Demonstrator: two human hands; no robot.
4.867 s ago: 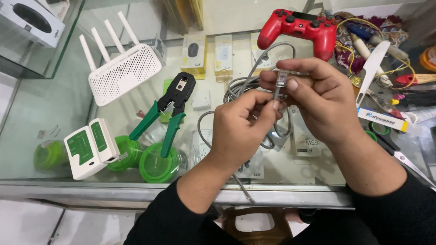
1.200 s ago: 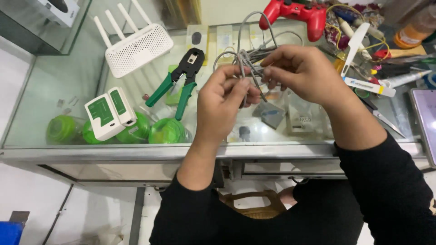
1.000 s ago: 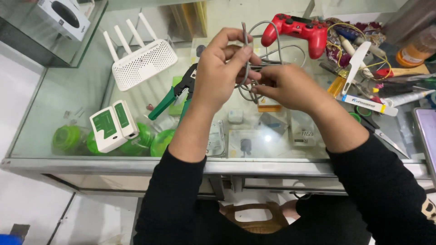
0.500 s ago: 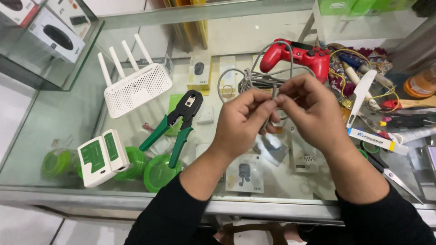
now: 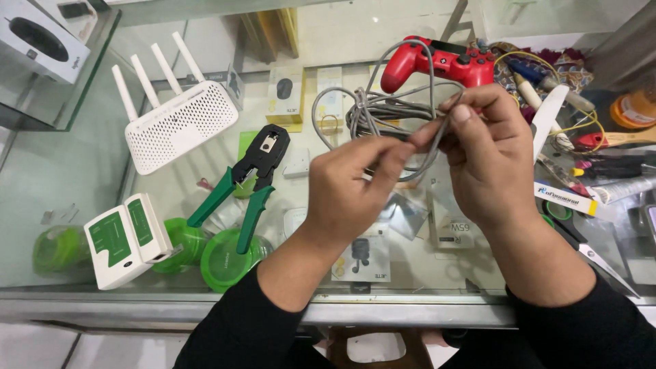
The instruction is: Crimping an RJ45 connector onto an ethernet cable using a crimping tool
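Note:
My left hand and my right hand meet above a glass counter. Both pinch the end of a grey network cable, whose coiled loops lie on the glass just behind my fingers. The cable's tip is hidden between my fingertips. A green-handled crimping tool lies to the left of my left hand. Further left sits a white and green cable tester.
A white router with three antennas rests at the back left. A red game controller lies behind the cable. Scissors, pens and small tools crowd the right side. Boxed goods show under the glass.
The view has shifted slightly and my hands sit lower and closer. Both hands still work the cable end, with the fingertips now pinched together on it.

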